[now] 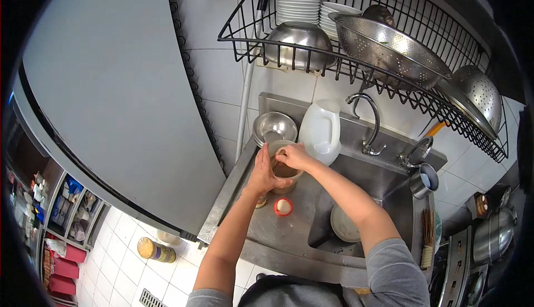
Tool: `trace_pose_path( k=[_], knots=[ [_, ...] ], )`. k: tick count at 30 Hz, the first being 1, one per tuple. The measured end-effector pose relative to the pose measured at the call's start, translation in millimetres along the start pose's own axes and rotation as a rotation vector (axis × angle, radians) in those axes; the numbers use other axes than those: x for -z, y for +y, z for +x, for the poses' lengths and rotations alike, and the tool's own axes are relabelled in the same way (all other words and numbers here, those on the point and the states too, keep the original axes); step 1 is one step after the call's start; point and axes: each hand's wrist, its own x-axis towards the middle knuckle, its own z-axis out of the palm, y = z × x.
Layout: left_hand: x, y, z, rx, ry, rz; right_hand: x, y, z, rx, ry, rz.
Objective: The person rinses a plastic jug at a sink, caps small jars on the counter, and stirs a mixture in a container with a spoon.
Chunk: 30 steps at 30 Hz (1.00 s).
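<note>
At the left end of the steel counter, my left hand (261, 174) is wrapped round the near left side of a pale round container (293, 174). Brownish contents show inside it. My right hand (293, 158) reaches over the container's rim with its fingers closed; what they hold, if anything, is too small to make out. Just behind are stacked steel bowls (274, 126), with a white plastic jug (321, 131) to their right. A small red-rimmed item with a pale middle (283, 207) lies on the counter in front of the container.
A sink (384, 187) holding a round pan or lid (345, 222) is on the right, under a curved faucet (374, 112). Above hangs a black wire rack (356, 74) with plates, a bowl and colanders. A large grey panel (117, 84) stands left; a yellow-lidded jar (156, 250) is on the floor.
</note>
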Motion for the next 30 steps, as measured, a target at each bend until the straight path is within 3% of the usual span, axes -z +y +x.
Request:
trace_pose_path(
  k=[7, 10, 13, 18, 22, 25, 28, 30],
  knots=[
    [-1.2, -1.5, -2.2, -0.008, 0.011, -0.033, 27.8, 12.1, 3.7, 0.049, -0.087, -0.335],
    [-2.5, -2.5, -1.9, -0.025, 0.019, -0.033, 34.6, 2.2, -4.2, -0.004, -0.250, -0.283],
    [-5.1, -5.3, -0.7, -0.037, 0.031, -0.049, 31.3, -16.2, -7.7, -0.117, -0.373, -0.032],
    [-6.0, -7.3, -0.6, -0.022, 0.015, 0.005, -9.4, -9.1, 2.8, -0.068, -0.006, -0.008],
    [-7.8, -11.1, -0.4, -0.017, 0.012, -0.009, 4.2, -4.7, 9.7, 0.049, -0.032, -0.339],
    [-4.2, -10.4, 0.5, 0.029, -0.026, -0.022, 16.5, -0.8, 6.1, 0.001, -0.123, -0.435],
    [9.7, -10.8, 9.2, 0.002, -0.104, -0.078, 25.0, -13.5, 0.4, -0.083, -0.257, -0.224],
    [16.0, -24.0, 21.1, -0.008, -0.202, 0.068, 20.0, -20.2, 0.7, -0.132, -0.268, -0.065]
  ],
)
